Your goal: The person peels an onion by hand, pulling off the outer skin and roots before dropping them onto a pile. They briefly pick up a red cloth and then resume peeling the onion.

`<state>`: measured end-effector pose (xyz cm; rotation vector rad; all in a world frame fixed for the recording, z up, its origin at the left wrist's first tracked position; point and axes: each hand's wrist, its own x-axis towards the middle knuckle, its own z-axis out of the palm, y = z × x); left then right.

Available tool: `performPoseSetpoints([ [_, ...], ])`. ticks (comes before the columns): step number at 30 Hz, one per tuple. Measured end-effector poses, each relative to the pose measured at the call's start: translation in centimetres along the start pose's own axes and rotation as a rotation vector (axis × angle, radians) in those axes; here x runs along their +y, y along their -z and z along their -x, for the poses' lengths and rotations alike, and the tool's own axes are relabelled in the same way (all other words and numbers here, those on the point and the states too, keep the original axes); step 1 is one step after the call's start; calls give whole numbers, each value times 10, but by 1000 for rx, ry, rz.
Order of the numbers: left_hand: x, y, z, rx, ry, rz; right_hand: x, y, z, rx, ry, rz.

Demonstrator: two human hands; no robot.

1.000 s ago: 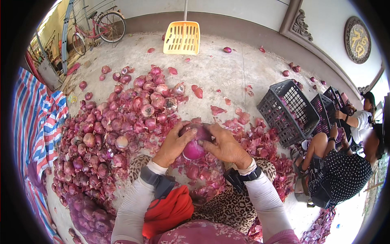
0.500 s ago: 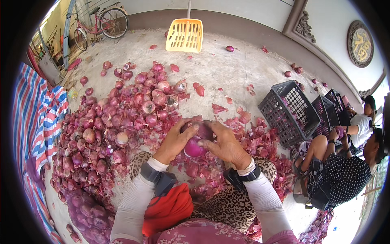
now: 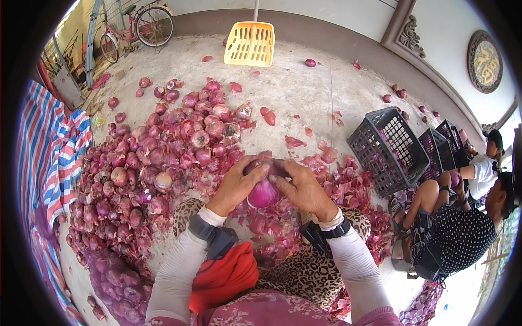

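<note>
A red onion [image 3: 263, 195] is held between both hands in front of my knees. Its lower part is smooth, glossy purple, while duller skin covers the top under my fingers. My left hand [image 3: 234, 187] wraps its left side, the thumb lying across the upper face. From the other side my right hand [image 3: 308, 191] grips it, thumb pressed near the middle. Loose papery skins [image 3: 266, 225] lie on the ground beneath and around the onion. A large heap of unpeeled red onions [image 3: 122, 179] spreads to the left of my hands.
Black plastic crates [image 3: 380, 182] stand on the right, with two people [image 3: 454, 239] seated beside them. A mesh sack of onions [image 3: 122, 288] lies at lower left, near a striped tarp [image 3: 51, 146]. A yellow slotted shovel [image 3: 250, 46] and a bicycle [image 3: 136, 30] are far off.
My right thumb has shifted up over the onion, and more of its smooth purple surface shows. Both hands still hold it in nearly the same place.
</note>
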<state>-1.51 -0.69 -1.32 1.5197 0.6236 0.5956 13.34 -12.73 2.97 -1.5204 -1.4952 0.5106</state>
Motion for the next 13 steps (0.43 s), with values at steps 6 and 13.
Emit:
performPoseSetpoints([
  [6, 18, -5, 4, -45, 101, 80, 8, -2, 2, 42, 72, 130],
  [13, 30, -5, 7, -9, 106, 198, -3, 5, -1, 133, 87, 170],
])
